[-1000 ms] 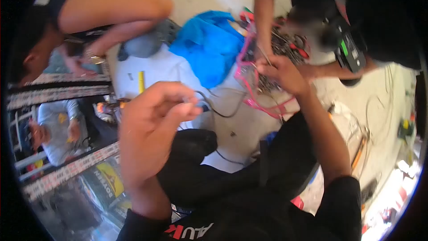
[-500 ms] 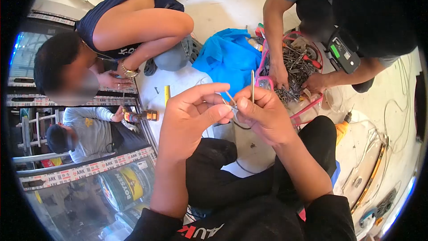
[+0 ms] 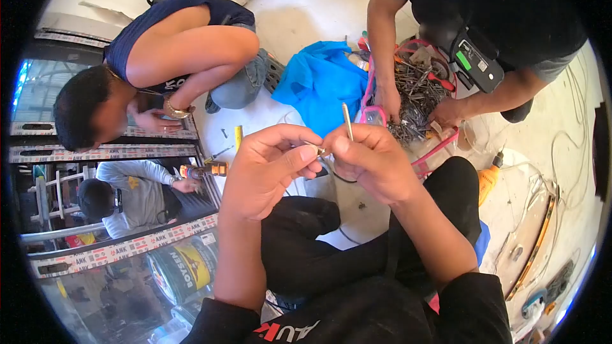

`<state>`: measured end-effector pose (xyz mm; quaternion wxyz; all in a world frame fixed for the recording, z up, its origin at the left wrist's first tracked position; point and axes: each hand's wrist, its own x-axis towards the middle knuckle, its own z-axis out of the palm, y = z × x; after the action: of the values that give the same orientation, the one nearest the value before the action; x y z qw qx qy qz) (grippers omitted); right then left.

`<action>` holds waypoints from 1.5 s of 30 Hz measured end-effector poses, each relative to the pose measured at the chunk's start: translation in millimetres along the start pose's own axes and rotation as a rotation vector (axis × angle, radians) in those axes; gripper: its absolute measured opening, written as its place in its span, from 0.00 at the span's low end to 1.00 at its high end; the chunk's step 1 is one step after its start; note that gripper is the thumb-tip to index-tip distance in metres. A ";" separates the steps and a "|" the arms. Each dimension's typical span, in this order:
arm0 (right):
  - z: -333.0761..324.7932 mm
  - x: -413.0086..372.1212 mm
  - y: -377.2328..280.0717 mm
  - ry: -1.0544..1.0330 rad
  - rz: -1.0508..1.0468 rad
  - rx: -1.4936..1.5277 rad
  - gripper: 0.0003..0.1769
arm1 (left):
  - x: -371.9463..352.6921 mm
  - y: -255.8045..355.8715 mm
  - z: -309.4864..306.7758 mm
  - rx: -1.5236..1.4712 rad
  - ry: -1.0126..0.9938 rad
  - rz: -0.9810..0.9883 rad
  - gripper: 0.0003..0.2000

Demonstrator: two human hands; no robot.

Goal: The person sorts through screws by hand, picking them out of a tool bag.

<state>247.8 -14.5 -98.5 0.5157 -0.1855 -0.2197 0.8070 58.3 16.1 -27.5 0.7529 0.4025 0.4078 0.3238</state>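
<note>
My right hand (image 3: 370,159) pinches a long threaded screw (image 3: 347,121), its shaft pointing up between thumb and forefinger. Facing it, my left hand (image 3: 271,165) is closed, thumb and forefinger pressed on a small thin metal piece (image 3: 313,146) that is too small to name. The fingertips of both hands almost meet above my crossed legs. Beyond them stands an open pink-rimmed clear container (image 3: 421,99) full of loose screws and metal bits, with a co-worker's two hands in it.
A blue cloth (image 3: 322,86) lies on the floor ahead. Left, another person crouches over taped metal frames (image 3: 127,232); a third person appears behind them, near an orange-and-black drill (image 3: 207,170). A yellow drill (image 3: 489,179), a level (image 3: 532,248) and cables lie right.
My hands have come closer together, and the screw in my right hand tilts more to the left. The crouching person on the left has bent lower; the background drill shifted slightly.
</note>
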 end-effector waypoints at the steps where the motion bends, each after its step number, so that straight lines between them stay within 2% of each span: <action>1: 4.1 -0.2 -1.6 0.024 -0.050 -0.177 0.12 | -1.3 1.4 2.4 0.167 0.035 0.033 0.09; 2: 3.9 -1.9 -1.0 0.063 -0.094 -0.357 0.13 | -1.1 0.6 5.5 0.326 0.059 0.057 0.09; 5: -23.3 -10.1 16.2 0.112 -0.067 -0.496 0.12 | -7.5 0.7 17.3 0.593 0.199 0.033 0.08; 7: -61.5 -22.0 8.0 0.145 0.000 -0.868 0.11 | -13.1 -2.4 24.6 1.119 0.350 0.218 0.07; 8: -83.0 -27.4 3.6 0.162 0.008 -1.036 0.12 | -18.3 0.0 25.5 1.094 0.346 0.206 0.07; 10: -132.8 -33.0 2.1 0.321 0.194 -1.393 0.14 | -31.2 4.6 22.1 1.329 0.236 0.190 0.08; 12: -176.7 -31.9 11.6 0.430 0.344 -1.836 0.15 | -39.0 6.6 23.4 1.346 0.179 0.213 0.07; 14: -243.5 -29.1 40.5 0.391 0.391 -2.014 0.17 | -42.5 4.5 30.2 1.371 0.117 0.247 0.07; 16: -302.6 -13.0 65.8 0.297 0.552 -2.023 0.17 | -44.7 1.7 40.5 1.386 0.063 0.221 0.08; 18: -327.5 3.5 80.9 0.019 0.579 -2.122 0.17 | -47.5 -0.5 42.8 1.379 0.046 0.177 0.08; 19: -336.1 6.4 95.2 0.028 0.582 -2.118 0.17 | -47.9 -0.7 44.6 1.375 0.041 0.142 0.09; 20: -343.9 10.6 110.2 0.200 0.529 -2.125 0.16 | -47.7 -0.3 47.2 1.378 0.032 0.146 0.09; 21: -348.0 13.9 120.0 0.373 0.476 -2.122 0.15 | -47.3 0.4 49.9 1.284 0.127 0.064 0.07; 22: -341.7 17.5 118.3 0.382 0.483 -2.118 0.15 | -47.0 0.4 51.8 1.185 0.222 -0.019 0.06; 23: -336.5 21.3 113.0 0.679 0.493 -2.002 0.14 | -46.0 1.7 49.6 1.182 0.215 -0.022 0.06; 24: -334.8 23.1 107.1 0.965 0.494 -1.864 0.16 | -44.6 3.9 44.4 1.287 0.125 0.035 0.05; 25: -336.9 20.2 102.9 0.971 0.502 -1.868 0.16 | -44.0 5.8 41.0 1.388 0.032 0.091 0.05; 27: -344.2 28.3 89.5 1.168 0.448 -1.550 0.16 | -44.4 7.2 38.3 1.391 0.046 0.092 0.06; 28: -346.5 30.0 93.2 1.237 0.391 -1.544 0.17 | -45.7 8.5 35.8 1.402 0.049 0.072 0.06; 31: -358.4 26.0 99.6 1.142 0.294 -1.660 0.21 | -47.4 9.8 26.0 1.376 0.030 0.069 0.06; 35: -382.9 33.9 106.8 1.236 0.381 -1.714 0.24 | -49.6 10.4 19.7 1.399 0.022 0.075 0.06; 37: -388.3 31.6 105.7 1.108 0.409 -1.677 0.27 | -48.2 11.8 20.0 1.399 0.059 0.060 0.06; 41: -387.4 38.2 100.0 1.200 0.285 -1.675 0.25 | -46.4 16.5 19.0 1.371 0.075 0.067 0.06; 43: -387.4 37.0 95.2 1.103 0.374 -1.584 0.23 | -45.3 14.9 18.8 1.391 0.070 0.080 0.06; 45: -385.2 34.3 94.8 1.112 0.443 -1.539 0.23 | -45.0 15.1 19.0 1.400 0.066 0.076 0.06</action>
<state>365.5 44.5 -474.3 0.1201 -0.8633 -0.3721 0.3191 51.8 -20.1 8.1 0.2920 0.7967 0.5286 0.0234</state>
